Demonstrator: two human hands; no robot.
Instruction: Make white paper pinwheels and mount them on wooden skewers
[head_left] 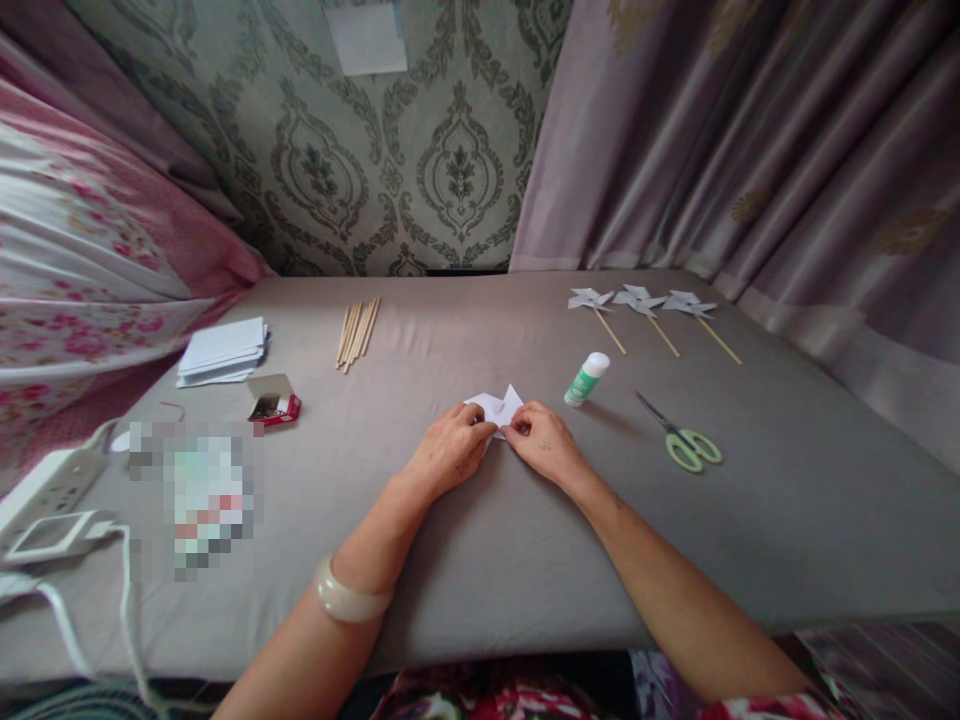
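Between my hands is a white paper pinwheel (pixel 491 406), partly folded, with pointed corners standing up at the back and right. My left hand (pixel 452 447) has its fingers closed on the paper's left and front side. The fingertips of my right hand (pixel 546 442) pinch its right side. The two hands almost meet, so the front of the paper is mostly hidden. A glue stick (pixel 586 380) with a green label and white cap stands upright just beyond my right hand. Scissors (pixel 686 443) with green handles lie farther right, slightly apart.
Three finished paper pinwheels on sticks (pixel 641 302) lie at the back right. Several wooden sticks (pixel 358 333) and a stack of white paper (pixel 223 350) are at the back left. A small open red box (pixel 275 408), a blurred packet (pixel 210 500) and a power strip (pixel 56 490) occupy the left.
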